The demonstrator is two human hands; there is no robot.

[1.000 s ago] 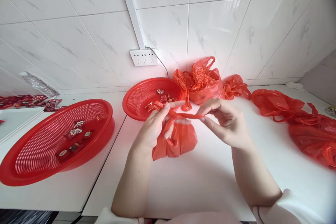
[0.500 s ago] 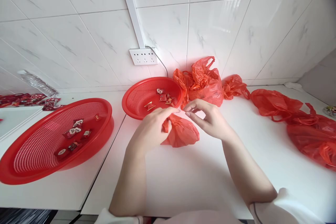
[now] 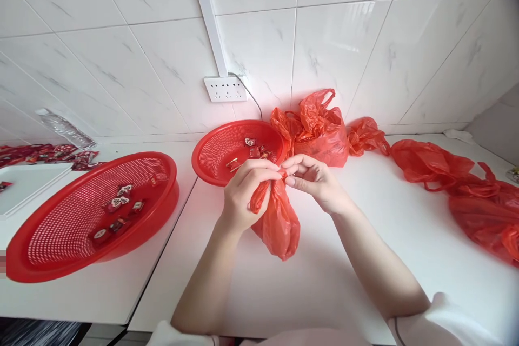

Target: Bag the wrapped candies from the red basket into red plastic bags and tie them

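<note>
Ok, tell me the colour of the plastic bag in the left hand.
The plastic bag is translucent red, showing best in the head view.

1. The red plastic bag (image 3: 281,230) is thin, crinkled and slightly see-through, with pale shine along its folds.
2. Its neck is gathered narrow at the top, pinched at the fingertips of the left hand (image 3: 245,194) and the right hand (image 3: 316,183).
3. A bunched end pokes out beside the left palm.
4. Its fuller body hangs beneath the fingers, bulging toward a rounded bottom.
</note>
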